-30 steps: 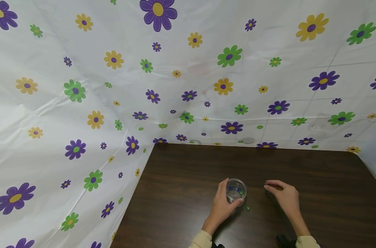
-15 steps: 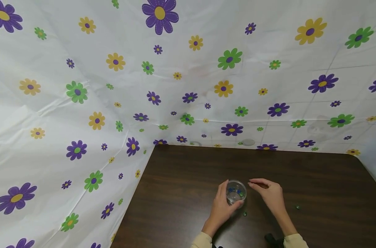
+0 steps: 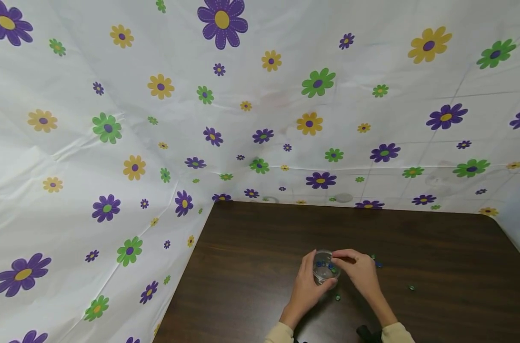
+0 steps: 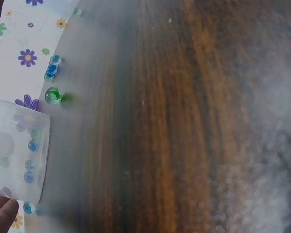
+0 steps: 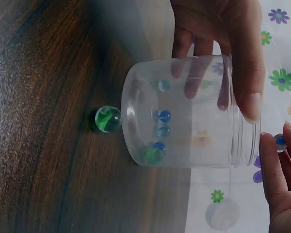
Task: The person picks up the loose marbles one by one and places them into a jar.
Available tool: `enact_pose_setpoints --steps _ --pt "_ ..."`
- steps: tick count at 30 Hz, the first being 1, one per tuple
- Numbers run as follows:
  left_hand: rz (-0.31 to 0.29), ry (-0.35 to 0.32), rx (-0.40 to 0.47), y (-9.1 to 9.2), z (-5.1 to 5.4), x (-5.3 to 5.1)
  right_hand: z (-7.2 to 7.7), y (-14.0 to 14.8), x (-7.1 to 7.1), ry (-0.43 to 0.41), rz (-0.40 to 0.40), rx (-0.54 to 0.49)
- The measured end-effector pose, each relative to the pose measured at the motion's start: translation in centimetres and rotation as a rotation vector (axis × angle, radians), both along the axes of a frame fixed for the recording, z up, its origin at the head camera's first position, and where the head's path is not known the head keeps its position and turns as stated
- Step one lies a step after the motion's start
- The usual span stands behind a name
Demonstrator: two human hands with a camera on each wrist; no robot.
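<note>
Several marbles [image 5: 164, 116] were already in the jar [image 5: 208, 111], which the left hand [image 3: 307, 281] gripped; the right hand [image 3: 363, 275] pinched one marble [image 5: 280, 141] by the rim; other marbles [image 5: 108, 119] lay outside.

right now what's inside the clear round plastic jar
Inside the jar, several round blue glass marbles and a green one lie at the bottom. They overlap, hiding an exact count; the left hand covers part of the wall.

The left hand [image 3: 308, 280] curls round a clear jar [image 3: 327, 274] with blue and green marbles [image 3: 319, 263] inside; the right hand [image 3: 362, 272] has its fingertips at the rim. One loose green marble [image 3: 337, 297] lies near the left thumb, and a blue marble [image 3: 379, 264] sits just right of the right hand.
</note>
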State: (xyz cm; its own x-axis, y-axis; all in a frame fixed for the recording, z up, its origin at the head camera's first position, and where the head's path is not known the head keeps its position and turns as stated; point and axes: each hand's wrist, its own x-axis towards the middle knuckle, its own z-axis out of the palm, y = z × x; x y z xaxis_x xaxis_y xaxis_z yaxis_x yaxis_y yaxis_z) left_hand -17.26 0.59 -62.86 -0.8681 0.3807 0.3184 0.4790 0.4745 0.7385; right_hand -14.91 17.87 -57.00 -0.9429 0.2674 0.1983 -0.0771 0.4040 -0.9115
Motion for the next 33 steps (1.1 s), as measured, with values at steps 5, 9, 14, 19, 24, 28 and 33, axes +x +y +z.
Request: enact_pose_setpoints --steps 5,9,14,19,24,28,33 --pt "0.004 0.024 -0.008 0.02 0.05 0.05 -0.28 -0.37 -0.18 0.015 0.019 -0.012" --pt "0.009 0.032 -0.013 0.01 0.10 0.14 -0.39 -0.56 -0.22 0.041 0.041 -0.014" --pt "0.011 0.015 -0.018 0.01 0.15 0.17 -0.54 -0.80 -0.33 0.110 0.037 0.093" --pt "0.005 0.015 -0.016 0.01 0.14 0.09 -0.61 -0.93 -0.47 0.161 0.037 0.186" --pt "0.002 -0.004 -0.009 0.01 0.05 -0.01 -0.68 -0.94 -0.57 0.171 0.040 0.215" --pt "0.002 -0.009 -0.008 0.02 0.02 -0.03 -0.77 -0.94 -0.60 0.171 0.044 0.216" --pt "0.004 0.006 -0.011 0.00 0.07 0.07 -0.75 -1.00 -0.56 0.164 0.050 0.217"
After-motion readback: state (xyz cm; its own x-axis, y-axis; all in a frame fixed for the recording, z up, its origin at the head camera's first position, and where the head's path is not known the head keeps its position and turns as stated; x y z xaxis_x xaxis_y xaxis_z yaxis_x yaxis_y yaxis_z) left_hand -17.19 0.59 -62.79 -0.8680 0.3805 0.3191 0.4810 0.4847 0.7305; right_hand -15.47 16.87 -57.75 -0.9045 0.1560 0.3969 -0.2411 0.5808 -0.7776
